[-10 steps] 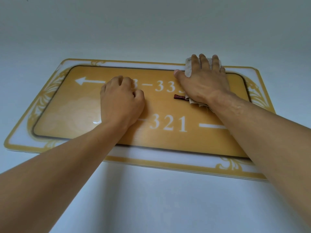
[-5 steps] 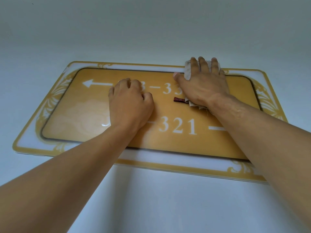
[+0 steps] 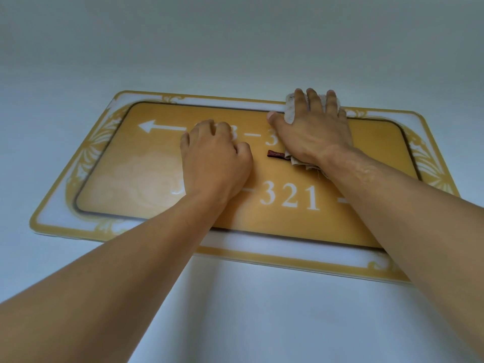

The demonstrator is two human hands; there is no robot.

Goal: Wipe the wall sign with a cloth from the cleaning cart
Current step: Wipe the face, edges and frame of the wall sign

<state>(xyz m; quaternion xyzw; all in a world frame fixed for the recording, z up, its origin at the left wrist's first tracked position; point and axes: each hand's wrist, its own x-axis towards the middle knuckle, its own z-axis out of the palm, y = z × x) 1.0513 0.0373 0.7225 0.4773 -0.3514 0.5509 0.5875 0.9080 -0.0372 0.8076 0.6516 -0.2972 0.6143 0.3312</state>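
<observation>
Head view: gold sign (image 3: 157,179), white numbers; right hand (image 3: 311,129) spread flat on pale cloth (image 3: 290,111); left hand (image 3: 214,163) a fist.

Most of the cloth (image 3: 289,111) is covered by the right hand (image 3: 313,132); only edges above the fingers and below the wrist are seen. The upper row of digits on the wall sign (image 3: 146,179) is partly hidden by the left hand (image 3: 213,163) and the right hand. The lower row's right arrow is masked by the right forearm. Both arms are cut off by the frame edges.
</observation>
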